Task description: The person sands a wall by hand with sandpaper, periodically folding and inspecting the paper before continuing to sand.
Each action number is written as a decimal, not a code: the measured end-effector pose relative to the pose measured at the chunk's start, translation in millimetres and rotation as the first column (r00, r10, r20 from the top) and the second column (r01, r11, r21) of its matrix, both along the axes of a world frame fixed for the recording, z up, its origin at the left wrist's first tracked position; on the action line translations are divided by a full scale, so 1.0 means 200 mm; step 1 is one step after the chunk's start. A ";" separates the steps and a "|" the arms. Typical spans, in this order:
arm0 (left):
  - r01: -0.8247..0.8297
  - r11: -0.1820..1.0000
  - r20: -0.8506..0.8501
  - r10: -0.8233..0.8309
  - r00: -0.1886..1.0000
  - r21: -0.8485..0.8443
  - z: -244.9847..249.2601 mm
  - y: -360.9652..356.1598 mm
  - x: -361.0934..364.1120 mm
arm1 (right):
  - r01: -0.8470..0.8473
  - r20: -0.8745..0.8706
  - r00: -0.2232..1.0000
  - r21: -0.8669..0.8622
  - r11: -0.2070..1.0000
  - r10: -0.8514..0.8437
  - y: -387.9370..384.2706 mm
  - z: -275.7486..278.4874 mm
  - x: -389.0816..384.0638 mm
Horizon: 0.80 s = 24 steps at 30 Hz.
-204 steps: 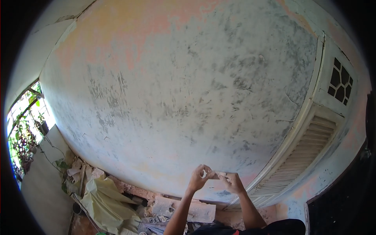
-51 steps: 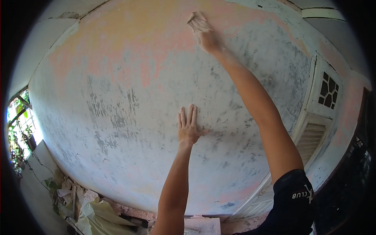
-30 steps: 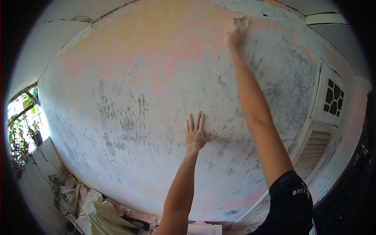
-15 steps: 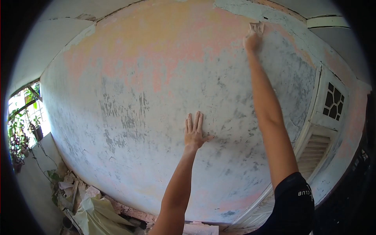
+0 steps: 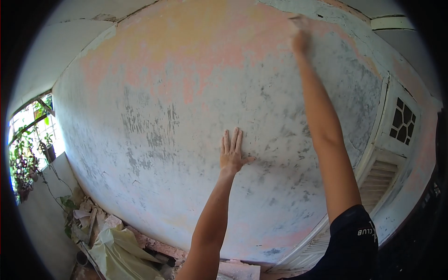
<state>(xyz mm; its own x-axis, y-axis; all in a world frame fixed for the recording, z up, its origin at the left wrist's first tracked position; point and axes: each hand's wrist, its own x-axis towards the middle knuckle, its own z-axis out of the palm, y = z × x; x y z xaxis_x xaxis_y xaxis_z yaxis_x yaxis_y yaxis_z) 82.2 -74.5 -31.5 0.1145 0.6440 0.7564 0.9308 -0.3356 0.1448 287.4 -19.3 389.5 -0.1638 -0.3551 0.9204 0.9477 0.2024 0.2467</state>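
Fingers spread, my left hand (image 5: 231,157) lies flat against the patchy wall (image 5: 200,126), around its middle. High up to the right, my right hand (image 5: 301,41) is closed on a small brownish piece of sandpaper (image 5: 298,20) at the wall surface. Motion blurs that hand and the sheet, so the fingers' exact grip is hard to make out. Around the sandpaper the wall shows pink and pale worn paint; grey blotches spread below it.
A white louvred door (image 5: 380,175) with a patterned vent (image 5: 402,121) stands at the right. Lower left, a pale plastic sheet (image 5: 119,254) lies among rubble along the wall's foot. Hanging plants (image 5: 25,163) fill the window opening at the far left.
My right hand and the sandpaper have shifted slightly up and left along the wall, now blurred. My left hand stays at its spot on the wall. The view has tilted slightly.
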 end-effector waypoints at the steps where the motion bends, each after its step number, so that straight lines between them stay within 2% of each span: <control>1: -0.004 1.000 -0.002 0.004 1.000 -0.003 0.00 0.00 -0.01 | 0.009 -0.130 0.991 -0.022 1.000 -0.012 -0.01 0.01 0.07; 2: -0.006 1.000 -0.003 0.006 1.000 -0.016 0.00 0.00 -0.01 | 0.006 -0.129 0.992 -0.023 1.000 -0.009 0.02 0.00 0.06; 4: -0.006 0.999 -0.007 0.006 1.000 -0.033 0.01 -0.01 0.00 | 0.178 -0.222 0.965 0.162 0.971 -0.140 0.08 -0.06 0.02; 5: -0.008 0.999 -0.001 0.008 1.000 -0.042 0.02 -0.02 0.00 | 0.016 -0.195 0.981 0.161 0.987 0.016 0.14 -0.10 -0.06; 6: -0.010 0.999 0.007 0.010 1.000 -0.051 0.03 -0.03 0.01 | 0.055 -0.096 0.995 0.161 0.985 -0.040 0.00 -0.22 -0.24; 7: -0.012 0.999 0.004 0.012 1.000 -0.053 0.04 -0.05 0.02 | -0.022 0.082 0.996 0.045 0.999 0.018 0.00 -0.30 -0.39; 8: -0.018 0.997 0.030 0.021 0.999 -0.072 0.05 -0.07 0.03 | -0.246 0.280 0.940 0.169 0.954 0.193 0.02 -0.38 -0.54; 9: -0.022 0.995 0.057 0.027 0.998 -0.100 0.04 -0.10 0.05 | -0.369 0.387 0.870 0.097 0.924 0.307 0.15 -0.49 -0.69; 11: -0.045 0.989 0.037 0.051 0.998 -0.143 -0.01 -0.17 0.08 | -0.261 0.647 0.726 -0.052 0.964 0.231 0.00 -0.80 -0.81; 12: -0.079 0.984 0.003 0.081 0.997 -0.163 -0.04 -0.20 0.06 | -0.270 0.650 0.718 -0.068 0.960 0.248 0.00 -0.83 -0.82; 13: -0.093 0.980 0.007 0.096 0.995 -0.173 -0.10 -0.25 0.03 | -0.385 0.576 0.619 -0.370 0.845 0.534 0.01 -0.81 -0.80; 14: 0.079 0.979 0.135 -0.055 0.989 -0.186 -0.20 -0.32 -0.02 | -0.455 0.417 0.487 -0.629 0.631 0.767 0.04 -0.76 -0.77; 15: 0.247 0.954 0.261 -0.198 0.945 -0.170 -0.30 -0.40 -0.07 | -0.332 0.644 0.629 -0.285 0.899 0.436 0.31 -0.61 -0.68; 16: 0.291 0.939 0.326 -0.222 0.919 -0.182 -0.40 -0.51 -0.12 | -0.574 0.392 0.392 -0.602 0.554 0.832 0.08 -0.49 -0.56; 17: 0.334 0.924 0.389 -0.242 0.889 -0.188 -0.51 -0.64 -0.17 | -0.388 0.449 0.745 -0.311 0.867 0.494 0.09 -0.36 -0.42; 18: 0.317 0.931 0.426 -0.216 0.878 -0.182 -0.63 -0.76 -0.21 | -0.047 0.333 0.941 -0.034 0.998 0.056 0.11 -0.22 -0.27; 20: 0.383 0.890 0.554 -0.194 0.810 -0.248 -0.90 -0.96 -0.26 | -0.009 0.086 0.996 0.275 0.962 -0.015 0.17 -0.05 -0.04; 21: 0.450 0.834 0.679 -0.130 0.723 -0.319 -0.91 -1.10 -0.25 | -0.031 0.086 0.996 0.263 0.964 0.008 0.20 -0.04 -0.05; 23: 0.485 0.797 0.742 -0.071 0.666 -0.359 -1.02 -1.22 -0.21 | 0.108 -0.099 0.989 -0.006 0.994 -0.109 0.19 -0.04 -0.13; 24: 0.527 0.766 0.770 -0.067 0.635 -0.368 -1.05 -1.25 -0.18 | -0.035 0.012 0.999 0.090 0.995 0.034 0.19 -0.15 -0.27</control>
<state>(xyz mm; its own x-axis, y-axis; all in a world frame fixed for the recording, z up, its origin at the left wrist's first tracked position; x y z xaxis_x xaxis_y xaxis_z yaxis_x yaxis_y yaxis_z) 45.9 -324.0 -241.3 -0.0155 0.9692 0.2457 0.3319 -0.2268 0.9156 233.2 18.1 358.8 -0.1596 -0.4421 0.8827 0.9379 0.2111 0.2753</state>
